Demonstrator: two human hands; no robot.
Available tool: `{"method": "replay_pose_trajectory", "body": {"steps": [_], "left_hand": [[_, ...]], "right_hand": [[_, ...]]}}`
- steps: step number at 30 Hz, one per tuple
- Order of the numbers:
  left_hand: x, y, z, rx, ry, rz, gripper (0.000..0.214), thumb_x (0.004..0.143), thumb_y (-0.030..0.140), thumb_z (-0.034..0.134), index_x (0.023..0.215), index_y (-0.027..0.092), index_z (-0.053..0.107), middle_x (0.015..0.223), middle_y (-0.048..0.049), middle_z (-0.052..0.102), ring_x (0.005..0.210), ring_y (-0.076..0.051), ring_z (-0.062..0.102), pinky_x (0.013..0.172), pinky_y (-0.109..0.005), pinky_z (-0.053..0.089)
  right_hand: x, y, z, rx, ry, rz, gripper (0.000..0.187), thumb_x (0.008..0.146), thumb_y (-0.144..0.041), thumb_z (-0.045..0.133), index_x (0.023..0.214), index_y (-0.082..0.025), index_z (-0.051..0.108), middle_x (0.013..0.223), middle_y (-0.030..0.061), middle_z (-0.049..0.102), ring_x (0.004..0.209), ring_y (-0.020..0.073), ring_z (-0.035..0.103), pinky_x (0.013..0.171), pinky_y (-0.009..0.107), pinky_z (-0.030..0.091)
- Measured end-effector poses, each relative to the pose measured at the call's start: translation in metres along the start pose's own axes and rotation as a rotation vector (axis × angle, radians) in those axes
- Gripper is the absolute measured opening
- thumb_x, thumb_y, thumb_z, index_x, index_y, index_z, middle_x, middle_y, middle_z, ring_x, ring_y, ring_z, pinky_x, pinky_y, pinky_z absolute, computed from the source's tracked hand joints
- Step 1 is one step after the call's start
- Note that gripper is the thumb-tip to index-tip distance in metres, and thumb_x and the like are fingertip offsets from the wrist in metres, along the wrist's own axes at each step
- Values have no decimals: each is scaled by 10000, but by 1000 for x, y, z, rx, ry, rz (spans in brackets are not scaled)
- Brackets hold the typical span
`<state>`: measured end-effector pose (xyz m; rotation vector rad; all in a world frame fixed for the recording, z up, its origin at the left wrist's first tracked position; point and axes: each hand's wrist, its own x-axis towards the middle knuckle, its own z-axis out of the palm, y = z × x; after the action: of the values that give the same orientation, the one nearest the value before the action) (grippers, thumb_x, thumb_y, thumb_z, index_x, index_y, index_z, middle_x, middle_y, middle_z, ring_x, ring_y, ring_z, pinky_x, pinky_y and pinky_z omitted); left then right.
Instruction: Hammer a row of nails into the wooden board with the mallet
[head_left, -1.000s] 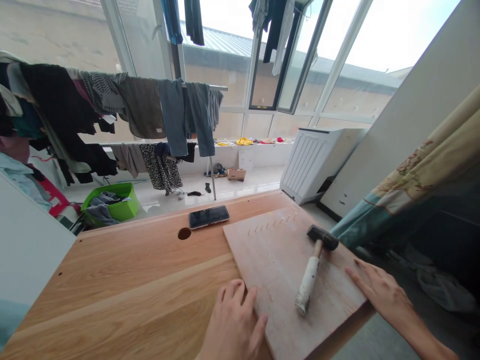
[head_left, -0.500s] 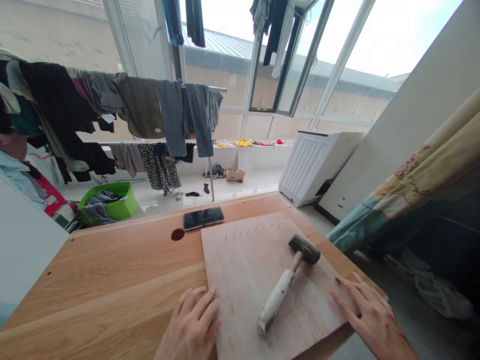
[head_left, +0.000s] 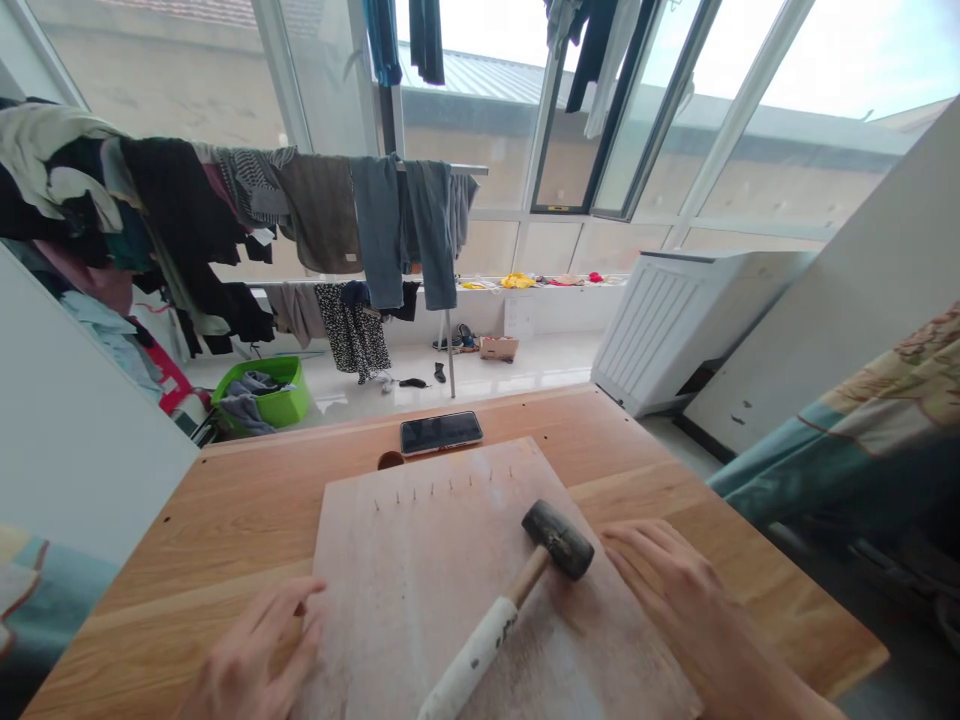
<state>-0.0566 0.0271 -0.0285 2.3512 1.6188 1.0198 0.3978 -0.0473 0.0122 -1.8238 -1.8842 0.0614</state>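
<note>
A pale wooden board [head_left: 390,590] lies on the wooden table. Several thin nails [head_left: 451,485] stand upright in a row near its far edge. On the board rests a hammer [head_left: 517,590] with a black head and a white-wrapped handle, slanting toward me; its handle end runs out of view. My left hand [head_left: 259,650] holds the board's left edge with bent fingers. Along the right edge, my right hand [head_left: 667,590] presses with its fingers close together. Neither hand touches the hammer.
Beyond the board lies a phone [head_left: 441,432], beside a round hole [head_left: 391,460] in the table [head_left: 187,560]. Past the table are a green basin [head_left: 289,400] with clothes, a loaded drying rack [head_left: 469,170], a white washing machine [head_left: 675,320] and a curtain [head_left: 825,440] at right.
The board, with the hammer and nails on it, has slid left across the table between my hands, now partly covering the hole. My view has turned slightly left.
</note>
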Motion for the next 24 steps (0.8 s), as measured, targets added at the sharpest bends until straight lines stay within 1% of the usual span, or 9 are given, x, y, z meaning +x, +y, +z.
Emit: {"method": "replay_pose_trajectory", "body": {"steps": [3,5,8,11,14,16,18,21,24], "left_hand": [[45,4,16,-129,-53,-73,375,897,529,559,1102,232,656,830,5,690,581,-140,634,606,-245,574],[72,8,29,-212,-129,-119,397,885,509,571,1142,216,648,840,-3,702,571,-142,638,602,-264,575],[97,15,45,-299,-193,-118,385,867,459,583,1148,210,663,921,-35,760,635,-165,675,643,-294,583],[104,17,54,-375,-189,-122,325,865,432,580,1074,211,692,969,-56,800,789,-208,736,729,-316,598],[102,15,57,-402,-135,-156,282,865,447,597,975,218,720,944,-52,811,863,-231,763,796,-332,608],[101,14,59,-411,-122,-145,278,870,444,605,968,217,732,959,-50,812,873,-234,770,807,-334,615],[102,14,63,-422,-144,-99,266,881,419,601,969,211,741,967,-55,811,874,-235,773,807,-336,621],[105,15,71,-409,-167,3,230,897,351,586,973,205,748,977,-63,805,869,-229,772,809,-334,622],[107,19,77,-390,-169,89,192,917,296,582,971,209,745,956,-50,794,841,-205,764,784,-297,614]], "right_hand": [[71,-22,15,135,-111,-81,245,980,-238,502,1114,-218,706,1049,83,729,867,212,718,819,362,585],[111,-33,30,151,-156,-134,260,946,-172,530,1131,-212,709,1035,77,726,910,206,706,860,347,562],[149,-40,52,142,-253,-186,294,860,-80,609,1097,-198,736,1018,73,745,921,211,701,897,343,539],[160,-41,61,115,-333,-205,314,828,-10,591,1022,-185,766,961,78,760,900,224,704,876,348,527],[158,-44,59,97,-345,-207,338,876,-26,546,1089,-187,754,1048,96,748,963,231,692,895,350,510],[156,-48,56,89,-350,-216,338,898,-47,547,1127,-199,744,1085,90,743,982,223,684,903,336,499],[155,-55,56,77,-371,-232,314,892,-50,572,1080,-209,766,1043,74,759,961,215,687,895,316,491],[157,-66,59,49,-400,-245,256,878,-53,603,922,-209,802,935,65,778,896,212,700,852,298,485],[159,-76,63,33,-387,-231,238,900,-83,595,914,-207,799,973,68,781,883,203,703,830,282,474]]}}
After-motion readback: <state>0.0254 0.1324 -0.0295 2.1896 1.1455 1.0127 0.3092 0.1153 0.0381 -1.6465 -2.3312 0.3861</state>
